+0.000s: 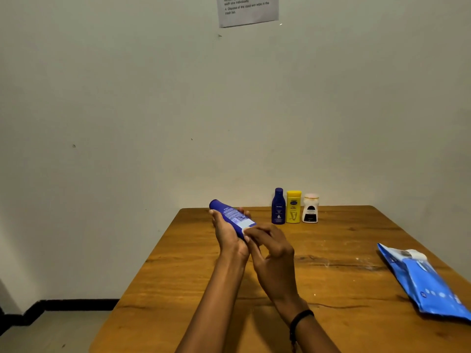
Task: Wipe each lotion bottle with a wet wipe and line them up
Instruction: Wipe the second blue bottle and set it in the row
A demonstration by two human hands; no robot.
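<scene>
Head view: a long dark blue plastic lotion bottle [230, 214] with fine white print on its side is held in the air above the far left part of the brown wooden surface [331, 276]. It is tilted, with its rounded end up and to the left and its other end down and to the right, towards the person. Near that lower end there is a white patch. Whether it is part of the label or a wipe cannot be told.

The left hand [226, 236] grips the bottle from underneath. Its fingers are curled round the body, the thumb lies along the near side and the fingertips show past the far side. The right hand [272, 253] meets the bottle at its lower end. Its fingers are bent and their tips rest on the white patch, but whether they pinch anything there cannot be told. A black wristband [299, 319] is on the right wrist.

Three smaller bottles stand upright in a close row at the far edge of the surface, by the pale wall and to the right of the hands. From left to right they are a small dark blue bottle [278, 207], a yellow bottle [293, 207] and a white bottle with a dark label [310, 208]. All three stand well apart from both hands.

A flat blue wet wipe pack [428, 284] with a white flap lies near the right edge of the surface. A printed paper sheet [247, 10] is stuck high on the wall.
</scene>
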